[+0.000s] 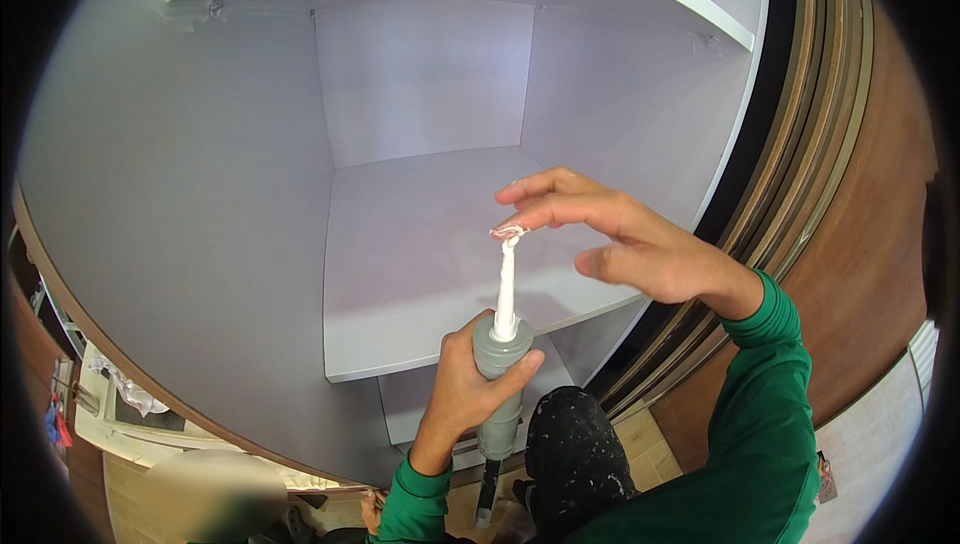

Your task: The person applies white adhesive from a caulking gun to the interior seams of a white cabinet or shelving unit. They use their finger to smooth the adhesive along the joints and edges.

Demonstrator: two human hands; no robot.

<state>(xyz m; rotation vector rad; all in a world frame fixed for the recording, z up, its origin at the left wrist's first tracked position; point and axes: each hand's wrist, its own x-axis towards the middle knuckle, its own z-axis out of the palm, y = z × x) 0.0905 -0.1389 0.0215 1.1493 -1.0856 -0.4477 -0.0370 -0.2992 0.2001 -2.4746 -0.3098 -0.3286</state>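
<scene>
Wrapped tight, the left hand [462,399] holds a grey sealant tube [499,374] upright, nozzle [505,289] at twelve o'clock; right hand [610,234] fingertips seemingly pinch its sticky tip, so sealant may smear the white shelf [420,274].

The left hand [462,391] grips a grey sealant tube [500,384] while right-hand fingers [530,206] touch its white nozzle [506,284].

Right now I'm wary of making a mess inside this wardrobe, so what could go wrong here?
1. White sealant sits at the tip of the nozzle, where the right hand fingertips touch it; it may smear onto skin or the green sleeve.
2. The left hand holds the grey cartridge upright over the white shelf; drips could land there.
</scene>
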